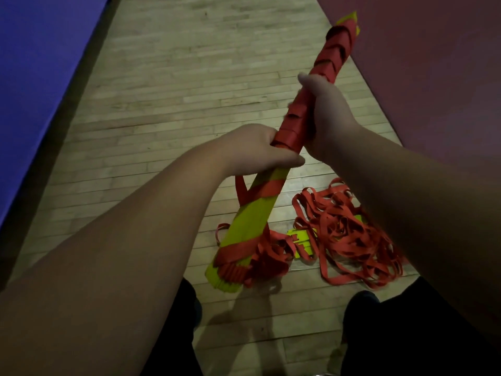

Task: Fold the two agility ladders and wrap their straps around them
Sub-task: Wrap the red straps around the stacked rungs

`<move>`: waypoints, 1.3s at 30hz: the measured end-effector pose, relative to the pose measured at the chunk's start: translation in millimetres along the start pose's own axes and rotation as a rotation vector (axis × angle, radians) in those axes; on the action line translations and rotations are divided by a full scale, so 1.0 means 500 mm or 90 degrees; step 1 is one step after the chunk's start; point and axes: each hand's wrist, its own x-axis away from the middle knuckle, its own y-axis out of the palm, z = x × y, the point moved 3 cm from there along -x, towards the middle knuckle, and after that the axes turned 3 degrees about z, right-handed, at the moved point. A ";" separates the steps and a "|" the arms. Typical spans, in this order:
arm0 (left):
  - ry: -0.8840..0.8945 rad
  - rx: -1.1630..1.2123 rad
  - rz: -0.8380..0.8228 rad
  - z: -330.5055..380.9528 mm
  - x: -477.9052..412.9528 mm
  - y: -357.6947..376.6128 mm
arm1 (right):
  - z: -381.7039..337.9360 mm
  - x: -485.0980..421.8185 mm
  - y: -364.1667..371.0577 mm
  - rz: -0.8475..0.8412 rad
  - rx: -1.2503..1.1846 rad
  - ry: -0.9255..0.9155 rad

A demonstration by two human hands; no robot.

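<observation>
The job looks about half done. The first ladder (pixel 254 213) is folded up into one long yellow stack, and both hands hold it up in the air, tilted, with its top end far from the person and its low end near their legs. The red strap (pixel 336 50) goes round and round the top half, close and tight. On the low half there are only a few wide turns, and lots of yellow shows between them. A bunch of loose strap (pixel 268 256) hangs at the low end, so I think there is more to wind on this one.

The left hand (pixel 257 147) is wrapped around the middle of the stack, right where the tight turns stop. The right hand (pixel 325 112) grips the stack just above it, with the thumb sticking up. The two hands are very close to each other.

The second ladder (pixel 301 240) lies on the wooden floor (pixel 189 77), just beside the low end of the first one. Its tangled straps (pixel 352 234) sit in a messy heap on top of its yellow rungs. It is not wrapped at all, and I cannot tell if its rungs are stacked.

Counting: two ladders, one held and one on the floor. Two hands, both busy. One blue mat (pixel 40 63) on the left side and one red mat (pixel 433 63) on the right side
</observation>
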 end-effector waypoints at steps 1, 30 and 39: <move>-0.001 0.055 -0.010 0.001 0.003 -0.003 | -0.001 0.006 0.008 -0.040 -0.061 0.021; 0.010 0.005 -0.055 -0.004 -0.007 0.002 | -0.002 0.022 0.033 -0.121 -0.055 0.038; -0.046 -0.314 -0.008 -0.020 -0.027 0.052 | 0.039 0.003 0.014 0.087 0.315 0.012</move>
